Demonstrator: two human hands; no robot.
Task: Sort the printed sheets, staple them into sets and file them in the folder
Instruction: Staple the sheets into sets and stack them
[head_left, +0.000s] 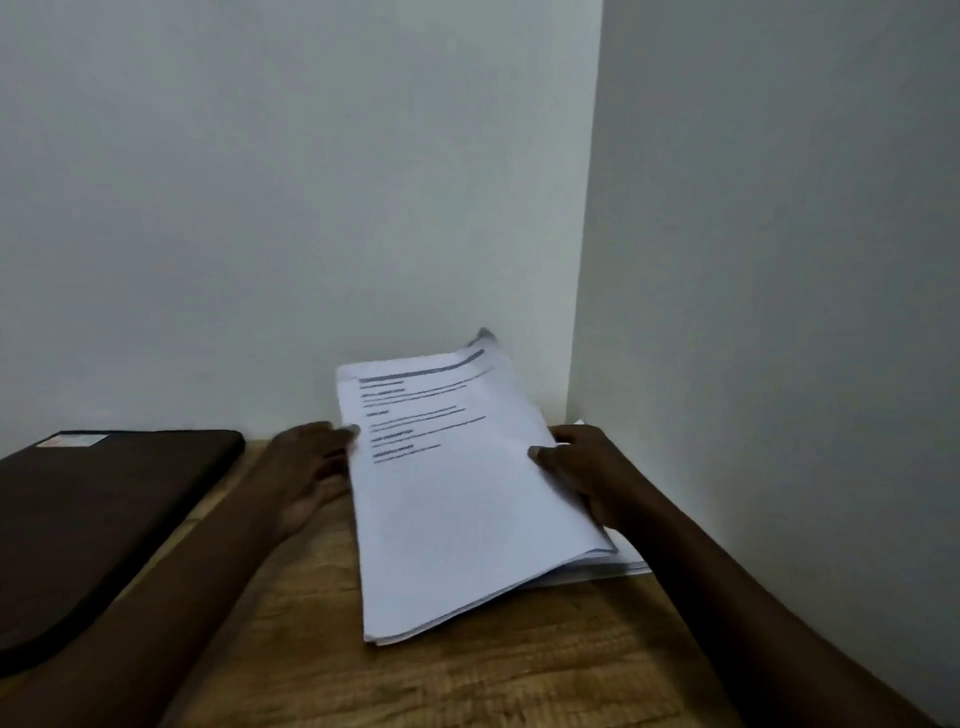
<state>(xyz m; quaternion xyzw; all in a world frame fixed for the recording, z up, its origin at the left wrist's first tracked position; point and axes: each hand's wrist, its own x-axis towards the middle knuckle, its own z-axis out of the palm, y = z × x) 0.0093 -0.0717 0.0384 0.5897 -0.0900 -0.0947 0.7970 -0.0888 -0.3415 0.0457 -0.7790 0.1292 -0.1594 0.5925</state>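
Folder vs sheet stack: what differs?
The folder is dark brown and closed, in no hand; the sheet stack is white, printed, gripped at its edge by the right hand. The folder lies left of the left hand; the sheet stack right of it. Both sit on the wooden table.

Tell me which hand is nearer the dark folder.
Left. The left hand lies between the folder and the sheets, at their left edge; the right hand grips their right edge, farther away.

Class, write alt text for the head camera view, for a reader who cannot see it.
A person's right hand grips the right edge of a stack of printed sheets on a wooden table in a white-walled corner, while the left hand touches its left edge. A dark folder lies at the left.
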